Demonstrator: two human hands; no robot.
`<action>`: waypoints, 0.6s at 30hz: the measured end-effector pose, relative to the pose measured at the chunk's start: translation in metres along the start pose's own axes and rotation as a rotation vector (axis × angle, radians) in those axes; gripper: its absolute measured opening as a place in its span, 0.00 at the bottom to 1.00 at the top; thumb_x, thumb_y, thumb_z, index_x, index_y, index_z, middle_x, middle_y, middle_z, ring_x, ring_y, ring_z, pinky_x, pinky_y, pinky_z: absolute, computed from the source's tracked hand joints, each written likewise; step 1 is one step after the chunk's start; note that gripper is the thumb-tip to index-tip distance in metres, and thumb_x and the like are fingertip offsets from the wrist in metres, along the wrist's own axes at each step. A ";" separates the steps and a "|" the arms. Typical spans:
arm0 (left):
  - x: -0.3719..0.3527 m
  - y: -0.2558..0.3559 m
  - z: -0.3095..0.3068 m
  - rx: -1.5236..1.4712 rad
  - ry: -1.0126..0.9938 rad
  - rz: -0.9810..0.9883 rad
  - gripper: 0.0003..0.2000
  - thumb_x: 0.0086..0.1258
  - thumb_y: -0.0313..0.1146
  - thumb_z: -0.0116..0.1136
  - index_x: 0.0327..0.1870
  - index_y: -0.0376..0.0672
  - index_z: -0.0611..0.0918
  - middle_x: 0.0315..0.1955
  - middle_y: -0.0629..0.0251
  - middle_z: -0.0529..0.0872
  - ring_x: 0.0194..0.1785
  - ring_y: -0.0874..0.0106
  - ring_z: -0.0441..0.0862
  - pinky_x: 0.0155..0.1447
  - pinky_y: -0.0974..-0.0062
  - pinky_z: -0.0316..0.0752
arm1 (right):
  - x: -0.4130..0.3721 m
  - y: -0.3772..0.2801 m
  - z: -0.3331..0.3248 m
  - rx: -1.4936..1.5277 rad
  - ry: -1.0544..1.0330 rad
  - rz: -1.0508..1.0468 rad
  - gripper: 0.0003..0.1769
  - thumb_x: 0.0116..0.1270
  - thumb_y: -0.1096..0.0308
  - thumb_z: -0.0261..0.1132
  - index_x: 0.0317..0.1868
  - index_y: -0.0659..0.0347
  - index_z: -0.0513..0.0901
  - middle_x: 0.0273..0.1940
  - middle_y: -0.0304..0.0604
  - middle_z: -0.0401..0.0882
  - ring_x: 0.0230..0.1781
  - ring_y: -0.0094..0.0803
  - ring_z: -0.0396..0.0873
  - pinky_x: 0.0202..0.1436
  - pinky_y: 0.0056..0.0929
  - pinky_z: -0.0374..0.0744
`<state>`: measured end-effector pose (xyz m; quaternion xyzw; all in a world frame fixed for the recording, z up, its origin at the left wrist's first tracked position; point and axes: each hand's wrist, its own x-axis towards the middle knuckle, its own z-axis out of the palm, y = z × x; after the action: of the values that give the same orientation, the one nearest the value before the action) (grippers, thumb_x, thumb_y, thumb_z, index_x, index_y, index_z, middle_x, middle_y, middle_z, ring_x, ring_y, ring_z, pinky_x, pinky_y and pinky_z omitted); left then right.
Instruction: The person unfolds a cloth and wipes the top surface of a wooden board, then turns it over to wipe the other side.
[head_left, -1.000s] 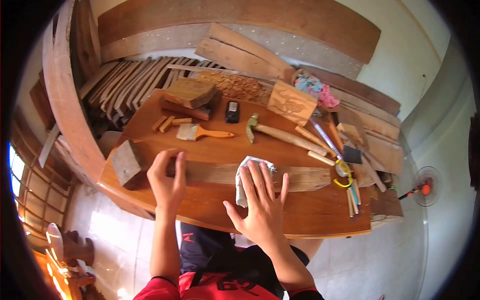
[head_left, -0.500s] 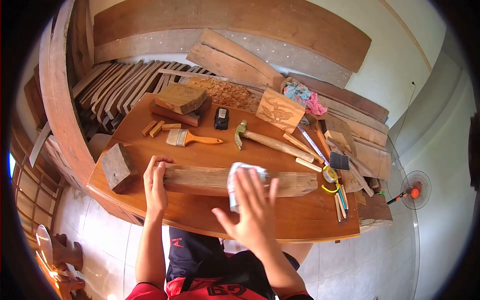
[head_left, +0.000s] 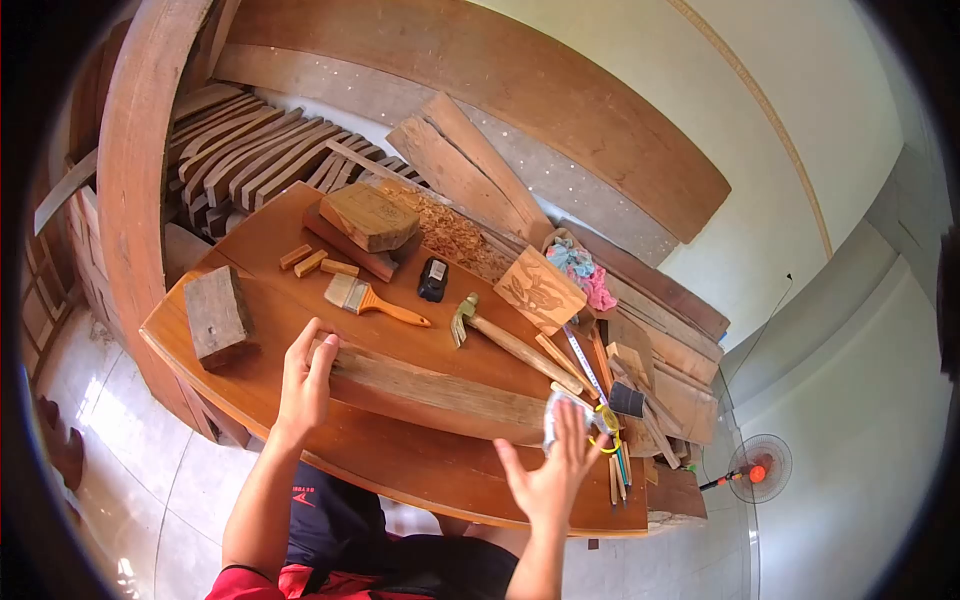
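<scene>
A long wooden beam (head_left: 440, 385) lies across the table near its front edge. My left hand (head_left: 308, 375) is closed round the beam's left end. At the opposite end, my right hand (head_left: 555, 475) is flat with its fingers spread, pressing a whitish-blue cloth (head_left: 551, 420) against the wood. Part of the cloth is hidden under the fingers. A wide paintbrush (head_left: 375, 302) with an orange handle and a claw hammer (head_left: 515, 342) lie just behind the beam.
On the wooden table (head_left: 400, 465) are a grey wood block (head_left: 220, 315), stacked blocks (head_left: 368, 217), a black device (head_left: 433, 279), a carved panel (head_left: 540, 290), a tape measure (head_left: 606, 420) and several pencils (head_left: 620, 470). Boards and wood shavings (head_left: 455, 225) are behind. A fan (head_left: 757, 472) stands right.
My right hand has slid the cloth from the beam's middle to its right end. My left hand keeps its hold. The camera view has tilted and turned.
</scene>
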<state>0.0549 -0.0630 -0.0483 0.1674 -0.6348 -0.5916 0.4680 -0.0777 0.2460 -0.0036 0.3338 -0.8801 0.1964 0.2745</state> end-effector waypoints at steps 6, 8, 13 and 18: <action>0.002 0.010 -0.002 0.037 -0.041 0.005 0.12 0.87 0.35 0.49 0.49 0.34 0.80 0.40 0.66 0.82 0.48 0.76 0.76 0.58 0.76 0.72 | 0.006 -0.076 0.022 0.174 -0.051 -0.176 0.57 0.67 0.31 0.77 0.85 0.60 0.71 0.86 0.48 0.69 0.90 0.48 0.61 0.90 0.74 0.43; 0.006 0.008 -0.002 0.051 -0.046 0.023 0.12 0.87 0.35 0.49 0.48 0.34 0.80 0.40 0.66 0.82 0.48 0.75 0.76 0.57 0.76 0.72 | 0.007 -0.074 0.024 0.190 -0.061 -0.181 0.55 0.68 0.34 0.78 0.84 0.60 0.72 0.85 0.49 0.70 0.89 0.48 0.63 0.90 0.72 0.46; 0.002 0.006 -0.004 0.132 -0.037 0.015 0.14 0.86 0.40 0.49 0.47 0.37 0.81 0.38 0.65 0.83 0.46 0.74 0.78 0.55 0.75 0.71 | 0.009 -0.019 0.008 0.090 -0.033 -0.110 0.53 0.64 0.35 0.82 0.81 0.57 0.77 0.82 0.48 0.75 0.86 0.48 0.68 0.90 0.69 0.49; 0.002 0.007 -0.002 0.091 -0.024 0.012 0.15 0.85 0.40 0.48 0.45 0.37 0.81 0.37 0.63 0.83 0.45 0.74 0.79 0.54 0.75 0.70 | 0.005 0.046 -0.002 -0.102 -0.017 -0.030 0.60 0.62 0.30 0.80 0.84 0.60 0.74 0.82 0.52 0.74 0.88 0.47 0.66 0.91 0.70 0.38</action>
<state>0.0582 -0.0637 -0.0416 0.1776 -0.6676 -0.5615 0.4555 -0.1118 0.2770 -0.0062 0.3343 -0.8862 0.1440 0.2866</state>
